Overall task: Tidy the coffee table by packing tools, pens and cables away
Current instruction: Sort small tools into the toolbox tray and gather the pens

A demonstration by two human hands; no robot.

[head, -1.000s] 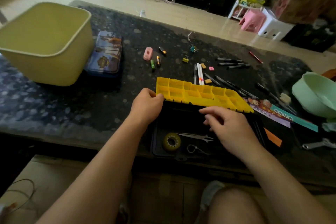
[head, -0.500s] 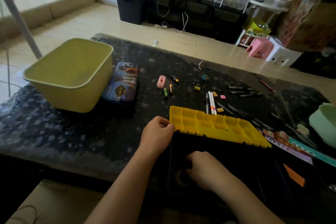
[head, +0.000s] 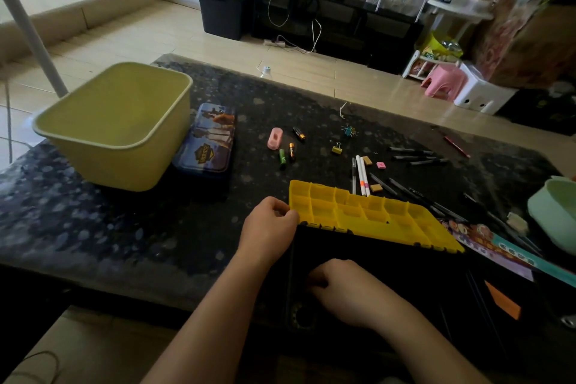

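Fingers [head: 282, 211] of left hand [head: 268, 227] curl round the left end of the yellow tray [head: 367, 215], thumb on top. The tray is tilted, its near long side at the back rim of the black box [head: 405, 271], which sits at the near edge of the surface [head: 124, 227], right of centre. Judgement: the tray is held back so the well beneath is open to the other hand.

Right hand [head: 349, 290] is down inside the box, fingers bent under. The interior is too dark to show whether they grasp anything: cannot tell. A faint ring, probably a tape roll [head: 304, 315], lies in the near left corner of the well.

All tray compartments look unfilled.

Not yet packed: white pens [head: 362, 174] just behind the tray; black pens [head: 411, 159] further toward the right edge; batteries [head: 291, 151] and a binder clip [head: 336, 149] mid-surface. No cable can be made out on the surface.

The bin [head: 118, 121] stands at the left edge, with a tin case [head: 207, 140] touching its right side.

Judgement: early stage. Small items suit the tray; pens probably suit the case.
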